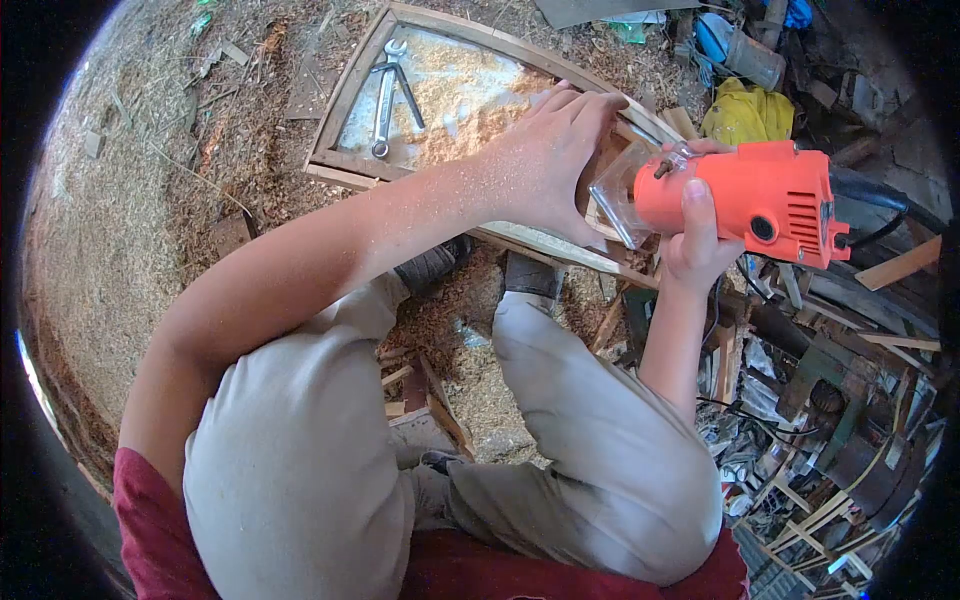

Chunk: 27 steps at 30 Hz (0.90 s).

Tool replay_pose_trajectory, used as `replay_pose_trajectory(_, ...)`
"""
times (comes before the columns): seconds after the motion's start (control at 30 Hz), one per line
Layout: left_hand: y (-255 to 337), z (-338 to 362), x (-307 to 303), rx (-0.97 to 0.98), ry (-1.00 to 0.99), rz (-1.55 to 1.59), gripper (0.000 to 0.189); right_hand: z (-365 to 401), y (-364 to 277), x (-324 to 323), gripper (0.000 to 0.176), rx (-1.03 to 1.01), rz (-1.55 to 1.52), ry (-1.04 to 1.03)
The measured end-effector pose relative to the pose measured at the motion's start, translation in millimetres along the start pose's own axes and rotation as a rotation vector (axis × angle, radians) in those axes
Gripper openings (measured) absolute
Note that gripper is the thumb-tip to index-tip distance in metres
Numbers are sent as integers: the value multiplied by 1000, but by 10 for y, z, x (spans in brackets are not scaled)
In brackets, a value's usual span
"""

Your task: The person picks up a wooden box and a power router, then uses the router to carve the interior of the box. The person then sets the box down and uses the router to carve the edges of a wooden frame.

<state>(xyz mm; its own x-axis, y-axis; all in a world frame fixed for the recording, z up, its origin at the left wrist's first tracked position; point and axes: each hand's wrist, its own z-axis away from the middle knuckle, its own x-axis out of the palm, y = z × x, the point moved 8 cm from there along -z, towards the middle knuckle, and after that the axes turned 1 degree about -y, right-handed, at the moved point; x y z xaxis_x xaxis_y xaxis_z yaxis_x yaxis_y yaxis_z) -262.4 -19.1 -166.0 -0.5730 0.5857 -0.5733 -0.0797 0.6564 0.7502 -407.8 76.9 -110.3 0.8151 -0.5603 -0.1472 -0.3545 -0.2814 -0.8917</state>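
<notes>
The wooden tray (352, 88), a shallow frame with curved long sides, serves as the reference for all positions. Its floor carries loose sawdust (455, 60).

The orange power tool (735, 195) is located at the tray's right end, as seen in the view. The right hand (700, 245) grasps the tool body, with the thumb laid along the side facing the camera and fingers partly visible behind the housing. The tool lies tilted onto its side; its clear base plate (618, 195) faces the tray and the left hand. A black cord (880, 193) leaves the housing at the end away from the tray.

The left hand (550, 165) arches over the tray's right portion, thumb and fingers spread apart. Whether it grips the rim or another piece of wood cannot be told. Sawdust clings to the forearm.

Inside the tray, towards its left end, lies a combination wrench (386, 105), with a dark metal tool (408, 96) just beside it. A yellow cloth (748, 112) lies beyond the tray's right end. The person's knees are on the tray's near side.
</notes>
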Motion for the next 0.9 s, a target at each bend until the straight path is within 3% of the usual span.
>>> replay_pose_trajectory(0.67, 15, 13, -22, -8, 4, 5, 133, -14, -68, 36, 58, -30, 59, 54)
replay_pose_trajectory(0.77, 54, 40, -64, 58, 128, -87, 129, -7, -86, 52, 56, -36, 56, 77)
replay_pose_trajectory(0.9, 33, 46, -36, -11, 1, -1, 130, -46, -93, 10, 55, -28, 128, 70)
